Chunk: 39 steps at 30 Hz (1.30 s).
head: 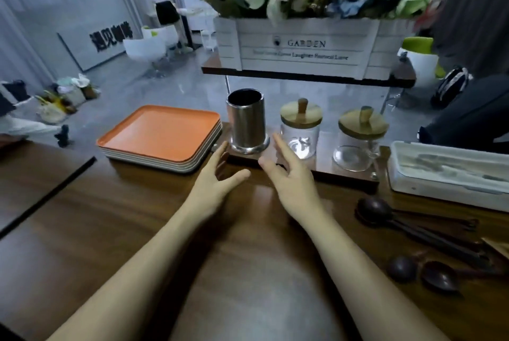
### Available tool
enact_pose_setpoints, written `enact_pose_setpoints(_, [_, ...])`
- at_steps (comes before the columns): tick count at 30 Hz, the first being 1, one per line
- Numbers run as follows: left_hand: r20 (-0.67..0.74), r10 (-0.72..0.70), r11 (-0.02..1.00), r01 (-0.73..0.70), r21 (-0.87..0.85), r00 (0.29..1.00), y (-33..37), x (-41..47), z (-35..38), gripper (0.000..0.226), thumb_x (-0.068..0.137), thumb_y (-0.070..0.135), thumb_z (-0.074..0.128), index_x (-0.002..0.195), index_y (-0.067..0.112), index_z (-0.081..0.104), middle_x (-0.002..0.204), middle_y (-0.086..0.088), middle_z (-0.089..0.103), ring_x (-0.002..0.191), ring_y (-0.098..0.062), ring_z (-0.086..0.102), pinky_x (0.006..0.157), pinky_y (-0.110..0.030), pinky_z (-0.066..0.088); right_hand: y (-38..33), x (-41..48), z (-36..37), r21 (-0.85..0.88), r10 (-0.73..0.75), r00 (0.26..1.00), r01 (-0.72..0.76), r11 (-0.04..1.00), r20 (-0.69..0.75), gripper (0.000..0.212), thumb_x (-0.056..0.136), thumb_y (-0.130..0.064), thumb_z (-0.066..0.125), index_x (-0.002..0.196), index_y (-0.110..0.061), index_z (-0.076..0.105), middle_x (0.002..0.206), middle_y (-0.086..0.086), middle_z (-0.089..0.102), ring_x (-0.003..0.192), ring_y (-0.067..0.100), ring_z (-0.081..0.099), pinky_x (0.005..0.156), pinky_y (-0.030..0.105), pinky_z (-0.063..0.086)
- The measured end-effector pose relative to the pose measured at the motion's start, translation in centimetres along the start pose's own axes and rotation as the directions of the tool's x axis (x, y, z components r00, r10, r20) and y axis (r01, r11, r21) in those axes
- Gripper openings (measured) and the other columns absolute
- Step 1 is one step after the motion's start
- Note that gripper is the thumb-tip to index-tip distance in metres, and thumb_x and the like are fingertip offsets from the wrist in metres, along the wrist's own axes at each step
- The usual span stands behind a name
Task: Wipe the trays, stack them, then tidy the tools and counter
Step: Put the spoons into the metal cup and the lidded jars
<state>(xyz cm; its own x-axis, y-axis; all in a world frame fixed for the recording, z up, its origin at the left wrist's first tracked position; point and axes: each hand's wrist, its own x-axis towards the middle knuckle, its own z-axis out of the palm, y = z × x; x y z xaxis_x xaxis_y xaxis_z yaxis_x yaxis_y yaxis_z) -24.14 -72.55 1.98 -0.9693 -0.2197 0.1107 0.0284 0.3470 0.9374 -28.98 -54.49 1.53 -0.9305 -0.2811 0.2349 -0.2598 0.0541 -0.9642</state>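
A stack of several trays [159, 138], orange on top, lies at the counter's far left. Right of it a steel cylinder holder [247, 121] stands on a dark wooden base [303, 168]. My left hand [217, 178] and my right hand [289, 175] are both open and empty, fingers spread, one on each side of the holder's foot. The left fingertips touch the base's left end. Dark wooden spoons [407, 219] lie on the counter at the right, with more spoons [429, 271] nearer me.
Two glass jars with wooden lids [301, 128] [360, 138] share the base. A white lidded cutlery box [451, 172] sits at the right. A white flower crate [308, 43] stands on a shelf above. A person stands far back left.
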Motion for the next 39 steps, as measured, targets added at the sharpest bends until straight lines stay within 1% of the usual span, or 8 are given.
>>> enact_pose_setpoints(6, [0.049, 0.031, 0.999, -0.032, 0.021, 0.998, -1.9, 5.7, -3.1, 0.085, 0.091, 0.040, 0.074, 0.160, 0.024, 0.028, 0.158, 0.004, 0.042, 0.144, -0.006, 0.038, 0.121, -0.035, 0.032, 2.0, 5.1, 4.8, -0.089, 0.055, 0.998, -0.056, 0.994, -0.017, 0.073, 0.083, -0.070, 0.061, 0.144, -0.068, 0.022, 0.158, -0.014, 0.039, 0.144, 0.008, 0.039, 0.118, 0.044, 0.035])
enact_pose_setpoints(13, [0.099, 0.039, 0.999, -0.036, -0.031, 0.994, -2.2, 9.9, -3.1, 0.071, 0.102, 0.016, 0.060, 0.161, 0.021, 0.020, 0.150, 0.014, 0.035, 0.147, -0.007, 0.033, 0.124, -0.038, 0.027, 3.7, 8.1, 6.4, -0.156, 0.049, 0.993, -0.065, 0.986, -0.107, 0.088, 0.082, -0.062, 0.065, 0.153, -0.057, 0.013, 0.156, -0.018, 0.039, 0.136, 0.009, 0.048, 0.112, 0.045, 0.042])
enact_pose_setpoints(18, [0.158, 0.070, 0.996, -0.060, -0.071, 0.985, -2.2, 11.2, -2.3, 0.067, 0.104, 0.002, 0.042, 0.161, 0.027, 0.019, 0.158, 0.008, 0.039, 0.144, -0.007, 0.039, 0.123, -0.043, 0.031, 3.5, 8.2, 6.1, -0.186, 0.081, 0.991, -0.100, 0.977, -0.108, 0.078, 0.101, -0.025, 0.055, 0.158, -0.047, 0.007, 0.132, -0.018, 0.049, 0.100, 0.003, 0.054, 0.103, 0.029, 0.043])
enact_pose_setpoints(22, [0.120, 0.069, 0.993, -0.057, -0.102, 0.990, -1.5, 10.1, -2.5, 0.069, 0.102, -0.008, 0.036, 0.160, 0.029, 0.022, 0.156, 0.004, 0.041, 0.141, -0.005, 0.043, 0.122, -0.039, 0.033, 3.2, 7.1, 6.0, -0.164, 0.095, 0.990, -0.112, 0.980, -0.108, 0.073, 0.101, -0.015, 0.049, 0.157, -0.048, 0.016, 0.126, -0.020, 0.058, 0.109, -0.003, 0.058, 0.110, 0.037, 0.044])
enact_pose_setpoints(25, [0.091, 0.100, 0.991, -0.091, -0.097, 0.991, -0.6, 7.1, -2.6, 0.065, 0.103, -0.005, 0.042, 0.156, 0.031, 0.026, 0.148, 0.012, 0.046, 0.133, 0.007, 0.047, 0.116, -0.024, 0.036, 2.1, 4.7, 5.3, -0.131, 0.056, 0.994, -0.068, 0.989, -0.096, 0.068, 0.099, -0.018, 0.052, 0.155, -0.048, 0.025, 0.127, -0.002, 0.062, 0.123, 0.015, 0.055, 0.106, 0.039, 0.046])
enact_pose_setpoints(27, [0.043, 0.112, 0.990, -0.107, -0.097, 0.993, -0.1, 4.5, -2.1, 0.064, 0.103, 0.004, 0.052, 0.159, 0.024, 0.028, 0.145, 0.016, 0.049, 0.129, 0.014, 0.047, 0.112, -0.016, 0.038, 0.9, 2.4, 4.4, -0.108, 0.047, 0.997, -0.054, 0.993, -0.066, 0.066, 0.100, -0.016, 0.054, 0.154, -0.045, 0.030, 0.131, -0.018, 0.060, 0.128, 0.006, 0.051, 0.106, 0.027, 0.043])
enact_pose_setpoints(32, [-0.086, 0.114, 0.987, -0.122, -0.102, 0.990, 1.8, -2.4, 1.4, 0.070, 0.088, 0.047, 0.064, 0.153, 0.042, 0.039, 0.136, 0.027, 0.060, 0.125, 0.008, 0.055, 0.113, -0.039, 0.044, -1.1, -4.8, 0.8, -0.044, 0.011, 0.999, -0.014, 0.999, -0.050, 0.066, 0.101, -0.004, 0.055, 0.150, -0.041, 0.032, 0.145, -0.028, 0.045, 0.136, -0.008, 0.042, 0.108, 0.012, 0.036])
enact_pose_setpoints(39, [-0.039, 0.088, 0.996, -0.089, -0.016, 0.995, 4.3, -10.1, 9.0, 0.083, 0.083, 0.055, 0.067, 0.155, 0.055, 0.024, 0.137, 0.028, 0.057, 0.126, 0.007, 0.054, 0.111, -0.044, 0.046, -0.7, -13.1, -7.4, -0.137, 0.036, 0.995, -0.049, 0.989, -0.090, 0.062, 0.102, -0.005, 0.052, 0.148, -0.042, 0.036, 0.145, -0.029, 0.046, 0.136, -0.011, 0.040, 0.114, 0.016, 0.031])
